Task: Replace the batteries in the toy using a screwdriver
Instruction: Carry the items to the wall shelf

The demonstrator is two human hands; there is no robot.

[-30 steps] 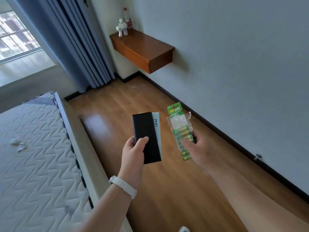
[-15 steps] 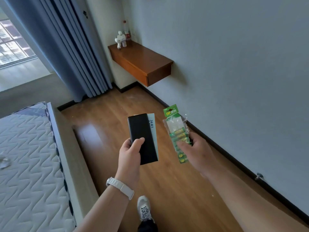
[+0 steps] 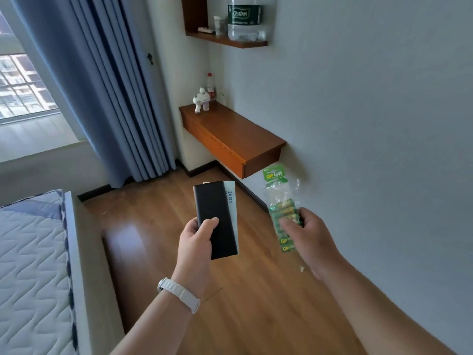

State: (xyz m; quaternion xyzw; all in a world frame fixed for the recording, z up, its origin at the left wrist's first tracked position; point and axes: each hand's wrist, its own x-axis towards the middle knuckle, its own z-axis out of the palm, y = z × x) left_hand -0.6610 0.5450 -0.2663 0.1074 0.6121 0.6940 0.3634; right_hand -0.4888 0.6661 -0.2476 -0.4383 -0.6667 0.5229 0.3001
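Toy figure, small and white, stands at the far end of the wall-mounted wooden shelf, just beside a red-capped bottle. Nearer the camera, the right hand grips a green battery pack in clear plastic. The left hand curls round a black case with a white card behind it. To the left lies a mattress.

The left hand holds a black box, the right hand holds a green battery pack, over a wood floor
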